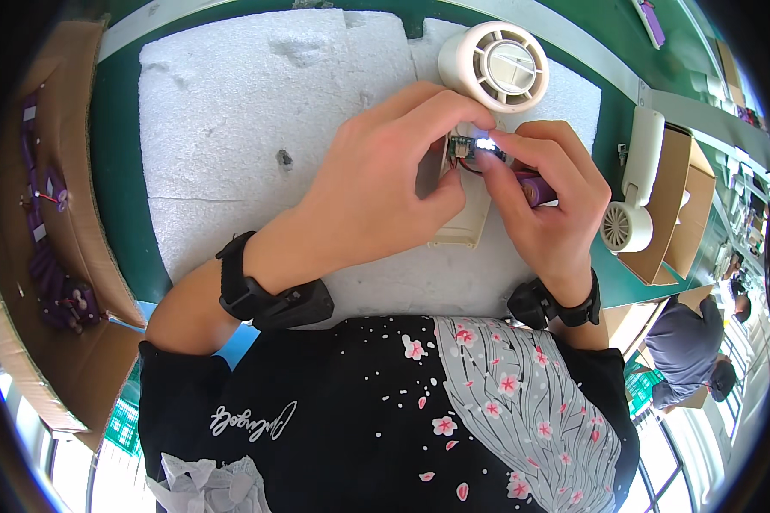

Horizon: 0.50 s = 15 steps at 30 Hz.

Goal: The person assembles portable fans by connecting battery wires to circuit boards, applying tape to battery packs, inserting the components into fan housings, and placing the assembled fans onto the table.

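We see a small green circuit board [464, 147] with a tiny bright light on it. It sits at the top of a cream handle shell [464, 224], just below the round cream fan head [494, 66]. Our left hand [376, 184] pinches the board, thumb under and fingers over, closed on it. Our right hand [549, 201] comes in from the other side of the board. Its fingertips touch the board, and it is closed around a purple battery [535, 188]. Thin red and black wires run from the board toward the battery.

The shell and fan head lie on a white foam sheet [231, 128], which spreads out far to the left of the board. The foam rests on a green table [115, 179]. To the right of the board, past the foam, another cream fan [631, 184] leans on a brown cardboard box [680, 201]. Far to the left of the board, a second cardboard box [77, 214] holds more purple batteries [47, 265]. Black straps wrap both of our wrists.
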Available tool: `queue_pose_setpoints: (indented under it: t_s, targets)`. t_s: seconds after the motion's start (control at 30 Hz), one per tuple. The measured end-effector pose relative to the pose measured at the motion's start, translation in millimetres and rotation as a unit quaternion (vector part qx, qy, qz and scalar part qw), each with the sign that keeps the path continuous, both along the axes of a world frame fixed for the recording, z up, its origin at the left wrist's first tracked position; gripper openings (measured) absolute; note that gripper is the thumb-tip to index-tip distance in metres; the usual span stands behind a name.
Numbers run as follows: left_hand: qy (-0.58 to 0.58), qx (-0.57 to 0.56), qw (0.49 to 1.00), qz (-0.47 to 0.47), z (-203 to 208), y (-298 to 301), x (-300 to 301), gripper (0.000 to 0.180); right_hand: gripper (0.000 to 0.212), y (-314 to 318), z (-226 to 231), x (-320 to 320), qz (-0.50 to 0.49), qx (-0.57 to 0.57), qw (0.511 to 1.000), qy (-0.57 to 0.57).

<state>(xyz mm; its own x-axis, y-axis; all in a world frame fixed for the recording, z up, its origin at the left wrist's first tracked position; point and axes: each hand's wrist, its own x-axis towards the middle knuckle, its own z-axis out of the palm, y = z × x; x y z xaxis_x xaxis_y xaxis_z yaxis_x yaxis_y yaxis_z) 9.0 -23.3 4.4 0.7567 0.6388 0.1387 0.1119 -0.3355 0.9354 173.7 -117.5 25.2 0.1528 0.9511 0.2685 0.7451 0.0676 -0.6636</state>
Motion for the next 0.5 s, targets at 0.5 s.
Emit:
queue_pose_setpoints:
  t_s: [0.5]
  targets:
    - [-0.032, 0.069, 0.995, -0.058, -3, 16, -2, 0.024, 0.018, 3, 9, -1, -0.058, -0.096, 0.993, 0.041]
